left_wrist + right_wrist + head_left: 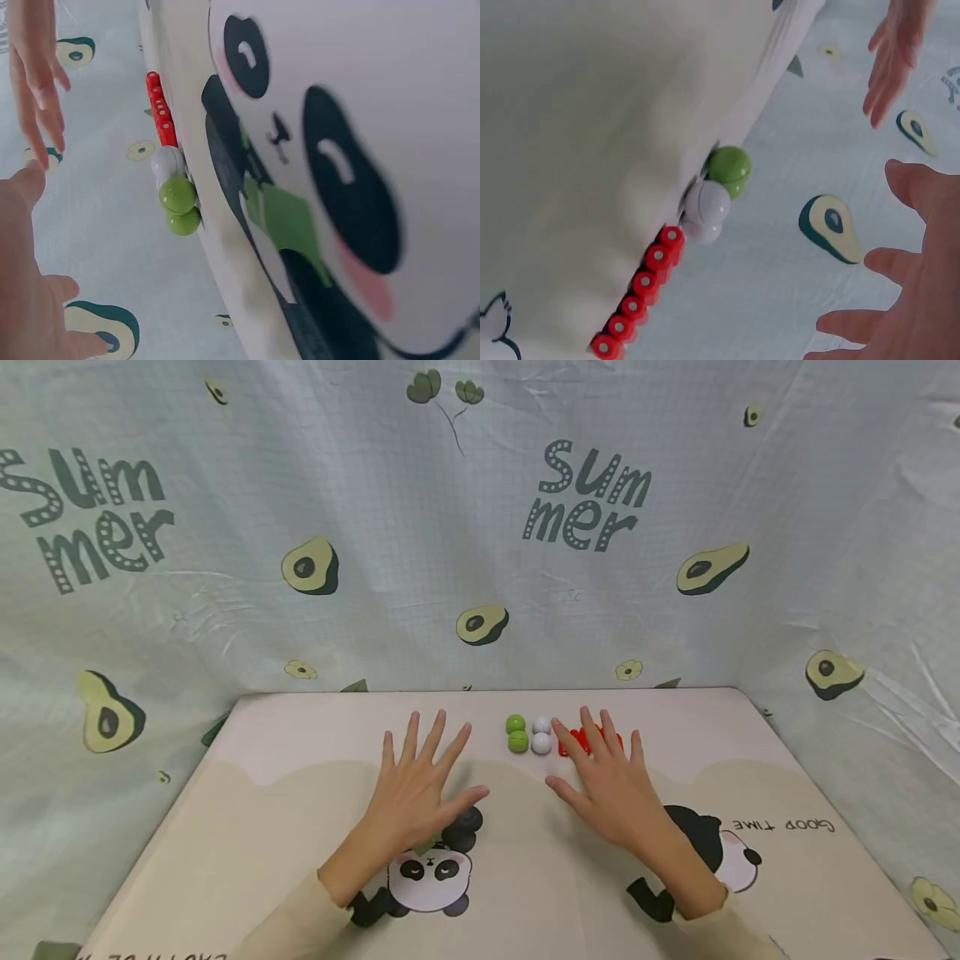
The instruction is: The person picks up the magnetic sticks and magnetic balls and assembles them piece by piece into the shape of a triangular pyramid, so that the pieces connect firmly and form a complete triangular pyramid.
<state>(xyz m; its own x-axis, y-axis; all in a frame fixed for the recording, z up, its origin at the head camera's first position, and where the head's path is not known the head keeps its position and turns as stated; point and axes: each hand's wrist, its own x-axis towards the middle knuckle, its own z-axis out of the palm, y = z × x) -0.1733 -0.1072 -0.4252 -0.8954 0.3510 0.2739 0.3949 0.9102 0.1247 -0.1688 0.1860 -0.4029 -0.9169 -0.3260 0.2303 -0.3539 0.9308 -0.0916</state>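
My left hand (416, 793) hovers over the left middle of the table, fingers spread and nothing held. On the other side, my right hand (611, 793) is also spread and holds nothing; in the head view its fingers partly cover a row of small red round pieces (645, 283) with pale centres. Left of that row are two white balls (542, 743), one in front of the other. Two green balls (517, 741) stand beside them, a seam showing on the nearer one. Both wrist views show the hands apart from these things.
The pale tabletop (300, 827) carries printed pandas (429, 881) and lettering. Its far edge lies just behind the balls. A hanging cloth (405, 527) printed with avocados and "summer" rises behind the table and along both sides.
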